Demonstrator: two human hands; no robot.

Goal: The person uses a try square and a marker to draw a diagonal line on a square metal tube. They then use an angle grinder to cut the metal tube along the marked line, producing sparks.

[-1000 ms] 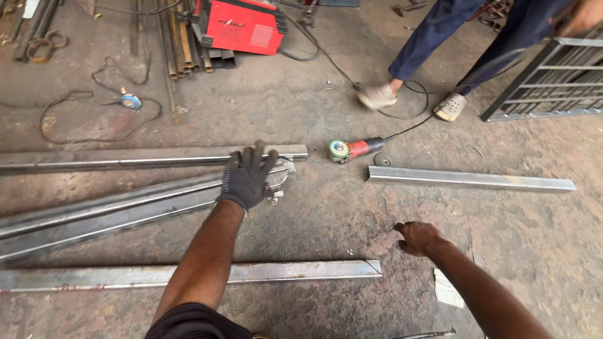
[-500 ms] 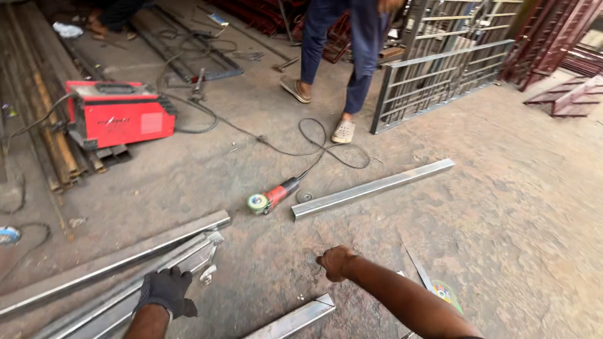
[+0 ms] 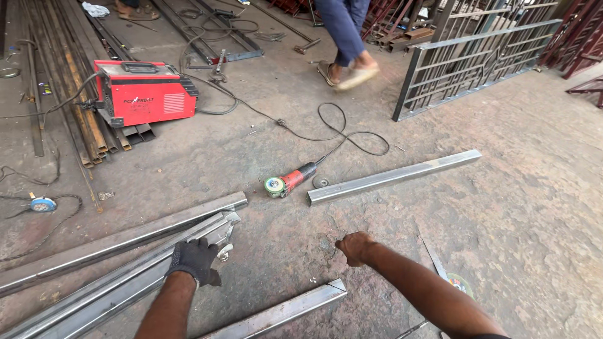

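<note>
- Head view, workshop floor (image 3: 515, 207), concrete, stained.
- Left hand (image 3: 195, 260), in a dark glove, closed over the end of a bundle of steel tubes (image 3: 119, 285) lying flat on the floor; grip looks firm, fingers wrapped on top.
- Right hand (image 3: 355, 247), bare, loosely curled, holding nothing, hovering just above the floor between the tube bundle and a short steel tube (image 3: 392, 177).
- Change from a second ago: gloved hand was spread flat on the tubes, now curled around their end; the view has swung up and right, so more of the shop shows.
- Right hand has drifted closer to the middle, same curled shape as half a second ago.
- Judgement: the bundle is being steadied or shifted, with the free hand ready for the next piece.
- Angle grinder (image 3: 290, 182), red body, lies just beside the short tube's near end, cord trailing away.
- Another cut tube (image 3: 282, 312) lies near the bottom edge, between both forearms.
- Red welding machine (image 3: 143, 94) sits well apart, upper left.
- Metal gate frame (image 3: 477, 59) leans upper right; another person's legs (image 3: 344, 37) walk past it.
</note>
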